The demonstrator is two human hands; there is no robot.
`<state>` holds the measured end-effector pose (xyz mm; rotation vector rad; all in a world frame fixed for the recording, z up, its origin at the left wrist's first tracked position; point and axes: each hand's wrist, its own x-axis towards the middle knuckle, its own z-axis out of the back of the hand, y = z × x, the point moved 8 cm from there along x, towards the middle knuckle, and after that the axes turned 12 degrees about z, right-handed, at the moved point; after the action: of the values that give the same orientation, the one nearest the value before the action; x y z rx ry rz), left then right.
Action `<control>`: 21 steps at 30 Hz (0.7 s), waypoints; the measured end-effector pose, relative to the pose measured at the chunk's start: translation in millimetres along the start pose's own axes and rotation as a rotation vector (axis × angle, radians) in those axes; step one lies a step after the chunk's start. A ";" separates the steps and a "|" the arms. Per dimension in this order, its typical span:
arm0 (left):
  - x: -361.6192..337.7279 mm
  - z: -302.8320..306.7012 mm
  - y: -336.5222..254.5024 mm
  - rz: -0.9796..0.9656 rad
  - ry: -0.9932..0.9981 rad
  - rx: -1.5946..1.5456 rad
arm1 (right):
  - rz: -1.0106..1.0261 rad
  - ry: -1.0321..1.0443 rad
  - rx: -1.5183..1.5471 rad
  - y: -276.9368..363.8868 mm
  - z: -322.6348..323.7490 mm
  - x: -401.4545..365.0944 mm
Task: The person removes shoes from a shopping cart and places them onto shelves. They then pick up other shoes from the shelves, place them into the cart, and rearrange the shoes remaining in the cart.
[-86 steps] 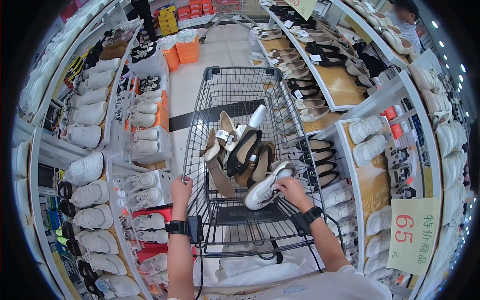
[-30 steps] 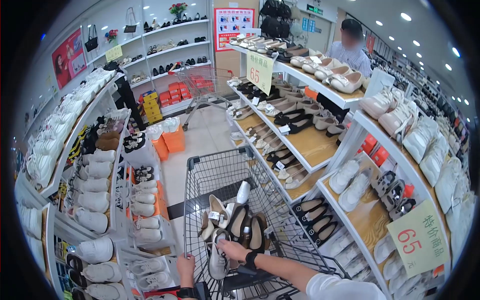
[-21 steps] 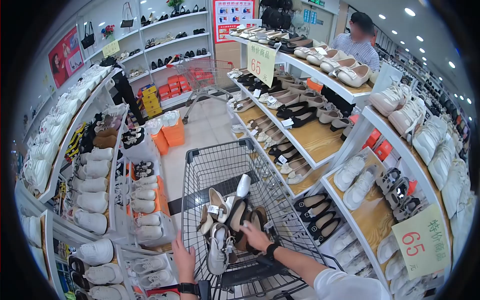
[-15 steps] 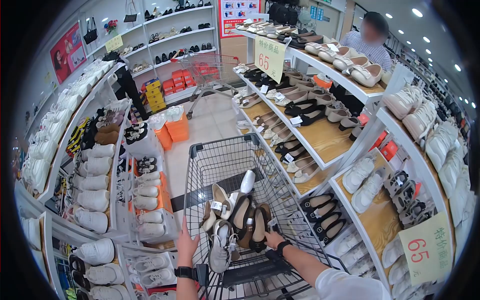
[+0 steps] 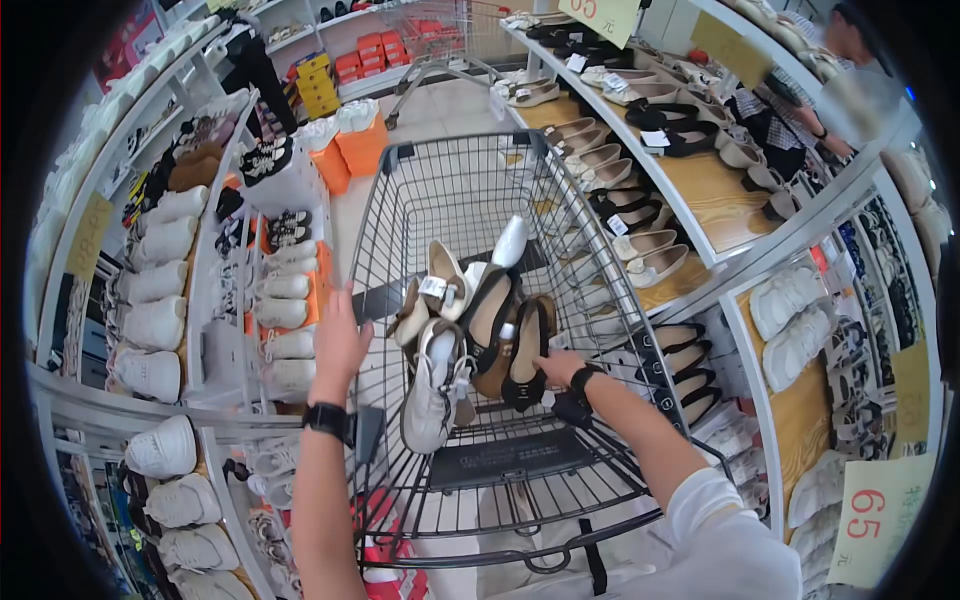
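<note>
A wire shopping cart (image 5: 455, 145) stands before me with several shoes in it. My right hand (image 5: 562, 368) reaches over its right side, fingers closed at the edge of a black flat shoe (image 5: 530, 350); the fingertips are partly hidden. Left of that shoe lie another dark flat shoe (image 5: 489, 312), a beige flat shoe (image 5: 446, 275) with a white tag, and a whitish lace-up sneaker (image 5: 430, 400). A white wrapped item (image 5: 511, 240) leans behind them. My left hand (image 5: 340, 338) is open by the cart's left side, fingers stretched upward, holding nothing.
Shelves of white sneakers (image 5: 160, 300) line the left. On the right, a wooden shelf (image 5: 735, 200) bears flat shoes, and a price sign (image 5: 878, 520) hangs lower down. A second cart (image 5: 430, 45) and orange boxes (image 5: 360, 150) stand ahead. Another person (image 5: 790, 110) is behind the right shelf.
The view has tilted downward, so the cart and shelves sit higher in the picture. My left hand has shifted slightly outward from the cart. My right hand stays at the black flat shoe.
</note>
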<state>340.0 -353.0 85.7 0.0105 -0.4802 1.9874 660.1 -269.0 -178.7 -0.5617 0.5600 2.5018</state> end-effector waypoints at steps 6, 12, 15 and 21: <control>57.3 -15.2 5.2 0.124 -0.007 0.071 | 0.233 -0.244 -0.114 51.4 61.6 38.8; 90.7 -25.2 18.1 0.168 -0.069 0.032 | 0.183 -0.365 0.421 44.1 50.8 86.1; 97.5 -28.1 1.5 0.052 0.034 0.143 | 0.165 -0.408 0.547 40.2 79.3 86.3; 147.7 -57.8 12.5 -0.039 0.159 0.321 | 0.150 -0.141 0.728 37.8 106.6 98.0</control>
<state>273.4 -210.7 60.4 0.0610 -0.0549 1.9895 532.9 -209.0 -127.7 -0.0617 1.4004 2.2130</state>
